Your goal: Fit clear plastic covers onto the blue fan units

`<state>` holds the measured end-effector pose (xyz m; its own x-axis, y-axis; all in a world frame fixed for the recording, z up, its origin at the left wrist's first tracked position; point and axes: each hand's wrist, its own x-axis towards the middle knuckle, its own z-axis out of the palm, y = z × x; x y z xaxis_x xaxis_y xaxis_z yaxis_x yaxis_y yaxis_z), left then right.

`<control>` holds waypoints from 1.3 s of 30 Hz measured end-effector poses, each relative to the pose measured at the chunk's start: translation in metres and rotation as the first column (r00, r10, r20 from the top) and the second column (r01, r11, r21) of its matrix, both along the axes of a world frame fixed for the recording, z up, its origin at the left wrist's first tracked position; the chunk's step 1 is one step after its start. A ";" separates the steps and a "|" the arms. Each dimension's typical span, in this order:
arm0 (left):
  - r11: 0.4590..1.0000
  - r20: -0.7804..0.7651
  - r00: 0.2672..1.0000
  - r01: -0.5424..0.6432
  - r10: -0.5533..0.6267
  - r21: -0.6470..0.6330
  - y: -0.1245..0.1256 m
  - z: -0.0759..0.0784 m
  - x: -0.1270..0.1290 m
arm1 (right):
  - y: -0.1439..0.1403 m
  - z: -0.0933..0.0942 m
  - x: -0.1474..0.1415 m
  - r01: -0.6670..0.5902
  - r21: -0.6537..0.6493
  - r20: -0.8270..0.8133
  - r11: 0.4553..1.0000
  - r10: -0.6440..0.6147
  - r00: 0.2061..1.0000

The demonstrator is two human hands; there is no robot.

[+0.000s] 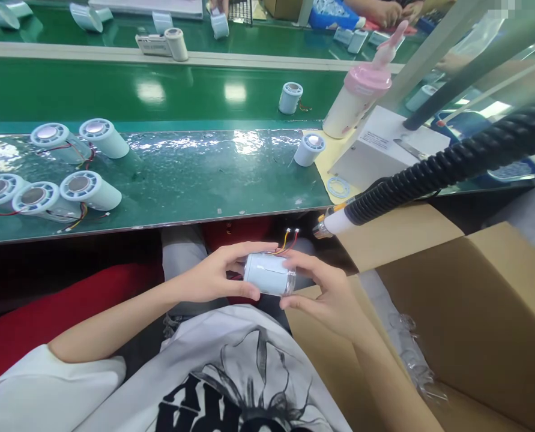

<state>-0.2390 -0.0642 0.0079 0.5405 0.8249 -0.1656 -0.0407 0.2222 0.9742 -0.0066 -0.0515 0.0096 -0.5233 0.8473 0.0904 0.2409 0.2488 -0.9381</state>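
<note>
Above my lap, both hands grip a pale blue cylindrical housing lying on its side. My left hand closes on its left end, thumb below and fingers above. At the other end, my right hand pinches a clear plastic cover that sits around the housing's right end. Yellow and red wires with small white connectors stick up from behind the housing. How far the clear cover reaches over the housing is hard to make out.
Several similar housings with wires stand at the bench's left; another housing stands right. A black corrugated hose crosses at right above an open cardboard box holding clear plastic pieces. A pink-lidded bottle stands behind. Co-workers' hands show across.
</note>
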 end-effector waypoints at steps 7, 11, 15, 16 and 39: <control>0.996 -0.048 0.999 0.001 0.004 0.092 -0.003 0.002 -0.001 | -0.001 0.002 -0.001 -0.035 -0.161 -0.069 0.986 0.024 0.997; 0.992 -0.059 0.998 0.011 -0.004 0.124 -0.004 0.002 -0.002 | -0.002 0.004 -0.003 -0.027 -0.266 -0.127 0.964 -0.008 0.992; 0.977 -0.084 0.996 0.023 -0.005 0.211 -0.004 0.002 -0.003 | -0.002 0.005 -0.005 -0.025 -0.377 -0.171 0.926 -0.042 0.984; 0.972 -0.088 0.996 0.028 -0.008 0.231 -0.004 0.001 -0.003 | -0.002 0.005 -0.005 -0.032 -0.407 -0.185 0.913 -0.048 0.982; 0.884 -0.162 0.986 0.111 -0.041 0.455 -0.002 -0.001 -0.006 | -0.004 -0.006 -0.013 -0.100 -0.751 -0.244 0.653 -0.133 0.960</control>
<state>-0.2447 -0.0659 0.0068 0.6040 0.7841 0.1426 0.1064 -0.2567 0.9606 -0.0195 -0.0554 0.0038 -0.5643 0.6904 -0.4527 -0.0371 -0.5690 -0.8215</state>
